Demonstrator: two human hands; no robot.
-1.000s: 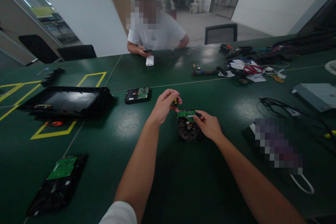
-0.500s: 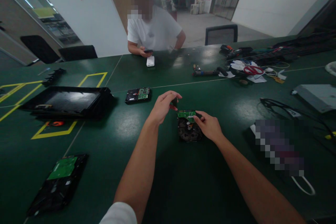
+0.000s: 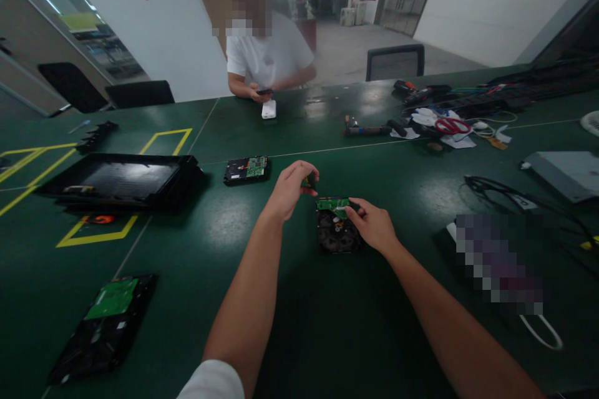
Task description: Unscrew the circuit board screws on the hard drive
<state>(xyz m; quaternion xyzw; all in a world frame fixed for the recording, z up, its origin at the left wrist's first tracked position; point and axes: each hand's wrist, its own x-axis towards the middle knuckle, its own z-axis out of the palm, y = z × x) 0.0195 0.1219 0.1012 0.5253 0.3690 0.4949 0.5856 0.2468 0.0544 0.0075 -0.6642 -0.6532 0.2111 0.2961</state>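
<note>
head cam, fwd + down over tbl (image 3: 187, 299)

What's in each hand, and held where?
Right hand: hard drive, by its far right corner, thumb at the circuit board. Left hand: small, partly yellow item; gripped part can't be told.

Left hand (image 3: 291, 191): curled around something yellow (image 3: 307, 180) (can't make it out)
Right hand (image 3: 373, 223): gripping the hard drive (image 3: 334, 240)
Across the table (image 3: 187, 299): person (image 3: 269, 62) with phone (image 3: 264, 91)
</note>
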